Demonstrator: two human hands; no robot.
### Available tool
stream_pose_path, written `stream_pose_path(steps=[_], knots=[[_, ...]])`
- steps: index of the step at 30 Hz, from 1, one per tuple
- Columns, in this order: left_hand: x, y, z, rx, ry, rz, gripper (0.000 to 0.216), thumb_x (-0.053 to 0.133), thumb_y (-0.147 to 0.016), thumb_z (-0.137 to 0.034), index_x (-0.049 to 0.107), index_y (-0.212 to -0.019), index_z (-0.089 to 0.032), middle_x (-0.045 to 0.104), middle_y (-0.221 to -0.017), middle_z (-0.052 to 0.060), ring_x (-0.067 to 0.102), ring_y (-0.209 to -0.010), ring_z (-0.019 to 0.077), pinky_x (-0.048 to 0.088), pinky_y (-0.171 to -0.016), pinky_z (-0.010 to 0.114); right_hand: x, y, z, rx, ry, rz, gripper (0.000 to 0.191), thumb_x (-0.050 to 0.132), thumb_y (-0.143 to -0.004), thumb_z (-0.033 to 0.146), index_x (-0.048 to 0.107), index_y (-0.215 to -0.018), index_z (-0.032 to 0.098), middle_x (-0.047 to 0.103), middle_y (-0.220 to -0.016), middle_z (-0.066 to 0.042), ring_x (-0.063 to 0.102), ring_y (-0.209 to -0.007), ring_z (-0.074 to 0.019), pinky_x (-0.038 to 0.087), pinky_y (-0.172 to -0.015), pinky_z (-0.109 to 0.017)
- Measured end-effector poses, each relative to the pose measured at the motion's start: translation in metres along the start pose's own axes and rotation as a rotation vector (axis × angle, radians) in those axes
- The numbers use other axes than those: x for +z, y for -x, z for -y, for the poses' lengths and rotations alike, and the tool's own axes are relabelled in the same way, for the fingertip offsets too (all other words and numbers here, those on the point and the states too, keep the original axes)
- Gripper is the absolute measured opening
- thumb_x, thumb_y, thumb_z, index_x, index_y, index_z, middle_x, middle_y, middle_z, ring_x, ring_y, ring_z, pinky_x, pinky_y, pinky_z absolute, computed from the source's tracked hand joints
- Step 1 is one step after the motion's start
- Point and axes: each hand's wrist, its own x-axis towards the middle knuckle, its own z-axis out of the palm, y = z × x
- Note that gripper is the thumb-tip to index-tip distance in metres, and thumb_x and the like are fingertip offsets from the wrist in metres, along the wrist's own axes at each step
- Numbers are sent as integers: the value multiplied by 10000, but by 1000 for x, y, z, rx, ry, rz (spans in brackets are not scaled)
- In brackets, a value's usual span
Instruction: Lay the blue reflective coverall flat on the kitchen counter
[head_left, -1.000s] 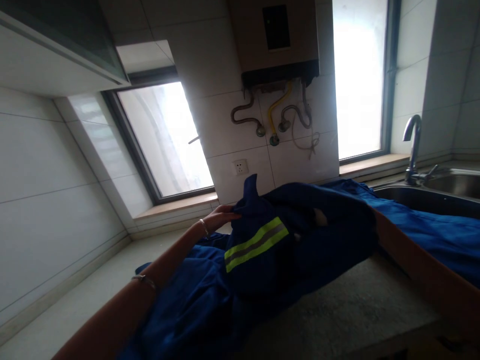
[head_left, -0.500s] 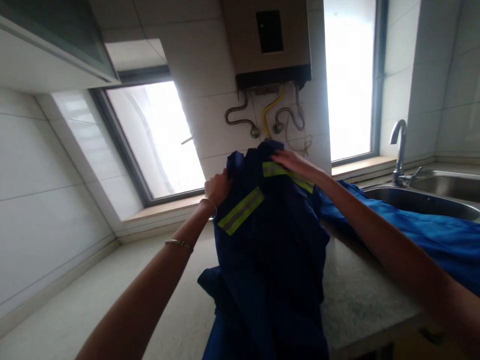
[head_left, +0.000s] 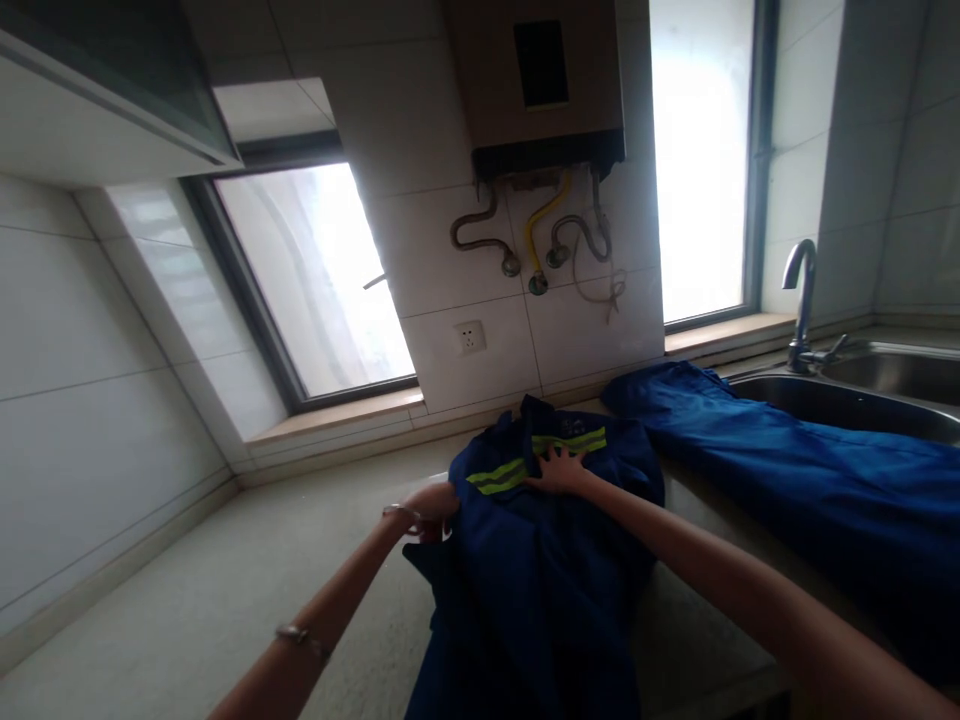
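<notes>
A dark blue work jacket [head_left: 517,560] with yellow-green and grey reflective strips lies on the counter, its collar toward the wall and its lower part hanging toward me. My right hand [head_left: 559,470] rests on its chest, fingers spread over the reflective strip. At the jacket's left shoulder edge is my left hand [head_left: 435,503], its fingers curled down at the cloth; they are shadowed and partly hidden. Bracelets circle my left wrist and forearm. To the right, a brighter blue garment [head_left: 780,450] lies spread along the counter.
The pale counter [head_left: 300,580] extends left to a tiled wall. A steel sink [head_left: 900,365] with a tap [head_left: 802,300] stands at the right. A water heater [head_left: 540,90] with pipes hangs above a wall socket [head_left: 469,337]. An overhead cabinet [head_left: 112,110] juts in at upper left.
The jacket's upper part has come down from in front of the wall onto the counter. Both hands have lowered with it, and the right hand now lies flat on the chest.
</notes>
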Motion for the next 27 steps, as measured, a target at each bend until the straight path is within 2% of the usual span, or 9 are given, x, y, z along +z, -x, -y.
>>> stream_pose_path(steps=[3,6,9,12,14,17,19,22,27], knots=[[20,18,11,146,304,176,353,451,-856,-398,697,-932,-156,695,-843,88,654,-791,237,524,-705,342,2,-5,-1,-3,3,-19,857,244,-772,790,260,-1457,277,150,-1516,-174,147,-1304,-498,44,-865,-792],[31,35,14,348,527,58,534,487,-826,-512,559,-1239,-181,596,-1191,105,546,-1096,255,448,-936,367,4,-7,-1,23,3,-31,835,237,-783,777,272,-1452,280,150,-1516,-172,148,-1305,-488,59,-868,-784],[31,54,3,448,425,-26,632,535,-780,-599,520,-1293,-231,437,-1368,95,397,-1248,280,341,-1054,405,5,-8,-2,41,-11,-43,809,253,-785,768,296,-1441,296,172,-1509,-170,174,-1296,-481,75,-868,-779],[33,77,-23,481,157,-42,680,596,-698,-659,564,-1251,-265,386,-1398,88,314,-1294,335,226,-1108,492,5,-9,-4,37,-28,-52,792,270,-780,767,316,-1428,314,198,-1503,-158,203,-1286,-475,88,-869,-775],[41,91,-44,476,-9,-145,653,590,-725,-627,569,-1246,-234,416,-1378,121,293,-1304,364,165,-1108,550,6,-9,-6,37,-32,-65,787,275,-775,769,328,-1420,320,216,-1496,-153,216,-1281,-472,94,-869,-774],[58,105,-71,498,-146,-298,364,455,-884,-355,621,-1150,-170,545,-1252,158,393,-1247,333,187,-1093,548,7,-9,-7,38,-31,-77,781,278,-774,767,327,-1417,327,231,-1488,-153,222,-1279,-464,102,-873,-767],[64,109,-80,504,-106,-302,318,368,-890,-205,654,-1016,-149,632,-1095,155,537,-1082,292,297,-1038,509,8,-8,-8,36,-31,-77,771,277,-779,758,316,-1421,332,225,-1491,-149,216,-1283,-459,103,-878,-761],[57,110,-79,391,309,-318,279,350,-883,-232,617,-854,-157,664,-805,96,614,-753,208,474,-809,376,6,-7,-9,32,-40,-74,742,269,-796,737,311,-1421,341,197,-1506,-132,211,-1284,-458,110,-880,-757],[6,115,-54,58,1352,-430,226,518,-802,-370,558,-726,-161,578,-586,3,556,-527,145,471,-519,252,2,-3,-10,20,-64,-44,748,268,-801,736,330,-1419,318,200,-1503,-142,214,-1280,-463,124,-884,-748]])
